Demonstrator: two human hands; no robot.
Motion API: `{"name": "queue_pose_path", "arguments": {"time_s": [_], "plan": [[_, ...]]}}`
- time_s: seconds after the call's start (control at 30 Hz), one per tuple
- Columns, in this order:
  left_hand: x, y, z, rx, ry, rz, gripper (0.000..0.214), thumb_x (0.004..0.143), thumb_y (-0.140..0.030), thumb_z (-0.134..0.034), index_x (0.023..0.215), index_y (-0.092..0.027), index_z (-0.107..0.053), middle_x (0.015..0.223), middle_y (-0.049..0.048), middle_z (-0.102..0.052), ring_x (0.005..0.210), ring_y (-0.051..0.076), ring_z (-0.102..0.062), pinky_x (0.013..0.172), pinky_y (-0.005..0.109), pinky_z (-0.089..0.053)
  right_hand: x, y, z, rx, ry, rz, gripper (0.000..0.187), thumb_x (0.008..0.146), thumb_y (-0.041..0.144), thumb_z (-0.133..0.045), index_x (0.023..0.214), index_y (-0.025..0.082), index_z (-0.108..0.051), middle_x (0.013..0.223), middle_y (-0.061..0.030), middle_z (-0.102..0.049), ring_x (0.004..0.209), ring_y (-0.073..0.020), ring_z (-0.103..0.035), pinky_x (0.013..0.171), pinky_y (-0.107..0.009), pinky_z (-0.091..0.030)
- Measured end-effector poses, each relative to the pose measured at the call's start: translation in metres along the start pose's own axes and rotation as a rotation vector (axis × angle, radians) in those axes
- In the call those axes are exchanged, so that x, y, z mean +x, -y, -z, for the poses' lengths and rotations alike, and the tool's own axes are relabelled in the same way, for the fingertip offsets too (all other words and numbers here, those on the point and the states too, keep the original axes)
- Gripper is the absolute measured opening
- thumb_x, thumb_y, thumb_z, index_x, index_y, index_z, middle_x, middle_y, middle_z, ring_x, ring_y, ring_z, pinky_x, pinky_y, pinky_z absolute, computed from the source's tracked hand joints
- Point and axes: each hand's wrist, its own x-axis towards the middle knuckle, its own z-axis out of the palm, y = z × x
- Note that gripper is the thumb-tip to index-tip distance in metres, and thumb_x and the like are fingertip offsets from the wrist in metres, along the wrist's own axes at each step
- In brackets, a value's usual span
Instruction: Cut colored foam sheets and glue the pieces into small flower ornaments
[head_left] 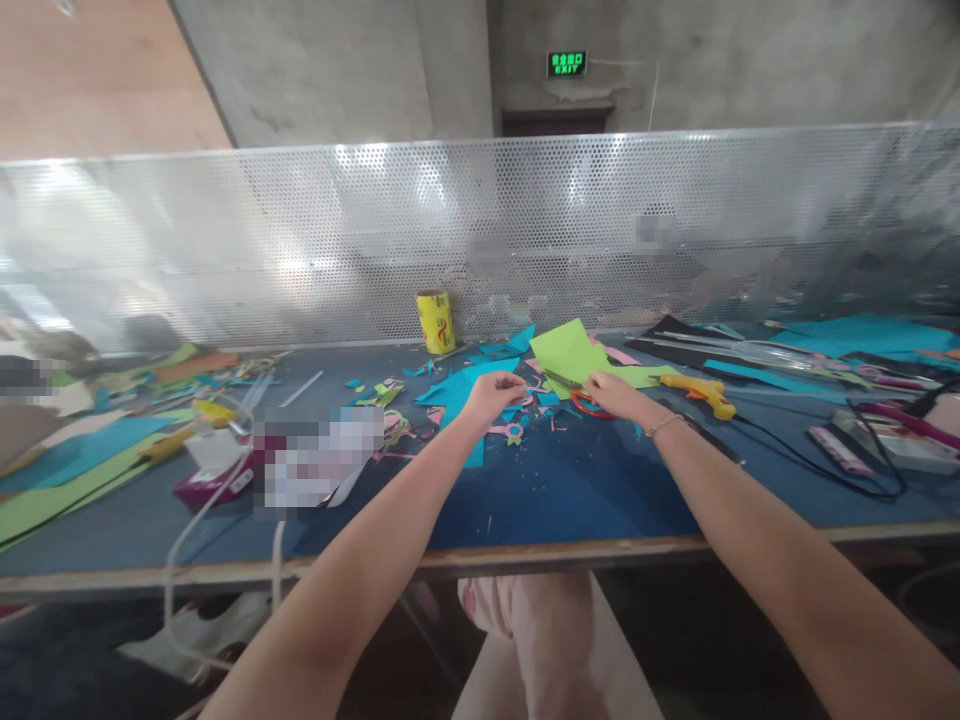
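My right hand (611,394) is closed on a pair of scissors with red handles (592,407), the blades pointing left across a green sheet of paper (568,350). My left hand (496,395) is held a little to the left, its fingertips pinched together. Whatever may be between those fingertips is too small to make out. Blue paper (466,385) lies beneath and beside the left hand. Between the hands and just below them are scattered pink and blue scraps, with a small flower-shaped paper piece (514,433) among them.
A yellow roll (435,322) stands by the perforated metal screen (337,230). Right of my hands lies a yellow glue gun (697,394) with a black cord. On the left are a purple power strip (214,485), a white cable and another yellow glue gun (166,442).
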Motion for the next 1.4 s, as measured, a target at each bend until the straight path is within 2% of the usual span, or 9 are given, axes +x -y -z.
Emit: {"name": "queue_pose_path", "arguments": {"time_s": [0.23, 0.43, 0.6, 0.73, 0.87, 1.0, 1.13, 1.27, 1.4], "plan": [[-0.002, -0.002, 0.000, 0.035, -0.008, -0.001, 0.006, 0.063, -0.014, -0.062, 0.069, -0.012, -0.060, 0.059, 0.0018, -0.059, 0.058, 0.011, -0.058, 0.064, 0.028, -0.048, 0.003, -0.010, 0.002, 0.076, -0.010, 0.042, 0.020, 0.073, 0.024, -0.045, 0.058, 0.015, -0.054, 0.061, -0.0053, -0.062, 0.056, -0.0135, -0.054, 0.056, -0.023, -0.036], [-0.006, -0.005, -0.001, -0.010, -0.015, -0.007, 0.009, 0.062, -0.013, -0.064, 0.070, -0.011, -0.062, 0.061, 0.0033, -0.061, 0.060, 0.011, -0.058, 0.069, 0.030, -0.048, 0.008, -0.016, -0.011, -0.305, -0.118, 0.058, 0.018, 0.072, 0.024, -0.049, 0.076, 0.011, -0.062, 0.081, -0.0162, -0.063, 0.077, -0.0217, -0.056, 0.066, -0.027, -0.037], [-0.003, -0.002, 0.000, -0.001, -0.037, -0.008, 0.012, 0.058, -0.014, -0.066, 0.070, -0.011, -0.063, 0.062, 0.0026, -0.061, 0.061, 0.011, -0.058, 0.070, 0.031, -0.048, 0.010, -0.009, -0.017, -0.467, 0.023, -0.096, 0.037, 0.071, 0.039, -0.047, 0.083, 0.008, -0.063, 0.085, -0.0198, -0.062, 0.080, -0.0270, -0.057, 0.064, -0.029, -0.039], [-0.001, -0.001, 0.001, -0.005, -0.060, -0.016, 0.012, 0.056, -0.014, -0.067, 0.067, -0.012, -0.063, 0.061, 0.0020, -0.061, 0.062, 0.011, -0.058, 0.069, 0.030, -0.048, 0.013, -0.008, -0.017, -0.352, 0.113, -0.181, 0.035, 0.067, 0.038, -0.051, 0.085, 0.011, -0.063, 0.084, -0.0163, -0.064, 0.073, -0.0242, -0.059, 0.056, -0.026, -0.038], [-0.001, -0.003, 0.001, -0.096, -0.092, -0.007, 0.011, 0.056, -0.012, -0.066, 0.066, -0.012, -0.061, 0.061, 0.0014, -0.060, 0.061, 0.011, -0.058, 0.068, 0.028, -0.048, 0.012, -0.009, -0.014, -0.319, 0.028, -0.213, 0.032, 0.072, 0.039, -0.047, 0.076, 0.010, -0.062, 0.078, -0.0174, -0.063, 0.071, -0.0235, -0.059, 0.054, -0.026, -0.037], [-0.002, -0.003, 0.000, -0.221, -0.098, -0.010, 0.012, 0.058, -0.012, -0.065, 0.067, -0.012, -0.058, 0.061, 0.0010, -0.059, 0.062, 0.010, -0.058, 0.069, 0.028, -0.047, 0.006, -0.004, -0.008, -0.140, -0.118, -0.095, 0.026, 0.075, 0.038, -0.047, 0.069, 0.015, -0.056, 0.069, -0.0106, -0.062, 0.064, -0.0177, -0.057, 0.054, -0.024, -0.037], [0.001, -0.001, 0.002, -0.195, -0.119, -0.054, 0.012, 0.060, -0.015, -0.064, 0.068, -0.012, -0.056, 0.060, 0.0001, -0.058, 0.060, 0.010, -0.057, 0.067, 0.027, -0.047, 0.001, 0.012, -0.011, 0.200, -0.204, 0.002, 0.026, 0.069, 0.042, -0.054, 0.066, 0.017, -0.048, 0.058, -0.0028, -0.056, 0.053, -0.0141, -0.052, 0.050, -0.024, -0.039], [0.001, 0.000, 0.000, -0.059, -0.054, -0.089, 0.011, 0.060, -0.016, -0.064, 0.067, -0.012, -0.056, 0.059, 0.0005, -0.058, 0.059, 0.011, -0.058, 0.064, 0.028, -0.047, -0.005, 0.037, -0.023, 0.569, -0.192, 0.113, 0.021, 0.066, 0.035, -0.059, 0.069, 0.018, -0.048, 0.067, -0.0025, -0.058, 0.057, -0.0134, -0.055, 0.056, -0.027, -0.044], [-0.002, -0.002, -0.006, 0.010, 0.054, -0.123, 0.013, 0.060, -0.019, -0.065, 0.069, -0.012, -0.057, 0.061, 0.0008, -0.059, 0.060, 0.011, -0.057, 0.065, 0.028, -0.047, -0.013, 0.058, -0.026, 0.665, -0.154, 0.145, 0.019, 0.066, 0.033, -0.058, 0.070, 0.017, -0.048, 0.072, -0.0043, -0.059, 0.060, -0.0140, -0.055, 0.059, -0.029, -0.044]]}}
